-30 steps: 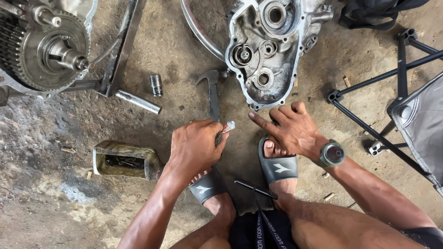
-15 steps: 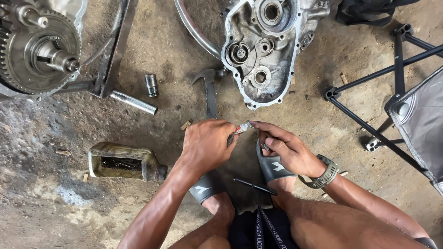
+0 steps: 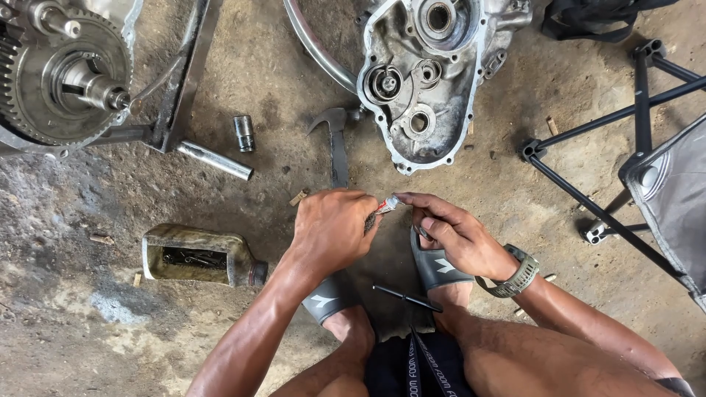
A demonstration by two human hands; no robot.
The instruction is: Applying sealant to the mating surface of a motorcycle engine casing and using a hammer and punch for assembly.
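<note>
A person squats on a dirt floor (image 3: 95,191), seen from above, both hands meeting just ahead of the feet. The left hand (image 3: 332,224) is curled closed around a small tube (image 3: 385,206), red and white, whose tip pokes out toward the right. The tube's long axis runs roughly left to right, tilted slightly upward at the tip. The right hand (image 3: 454,234), wearing a wristwatch (image 3: 517,273), pinches that tip with thumb and forefinger, so both grips are closed on the same tube. The forearms angle inward from the knees. Beyond the hands lie a hammer (image 3: 336,140) and an engine crankcase cover (image 3: 426,73). To the left sits a cut-open container (image 3: 198,257) with small metal parts inside.
</note>
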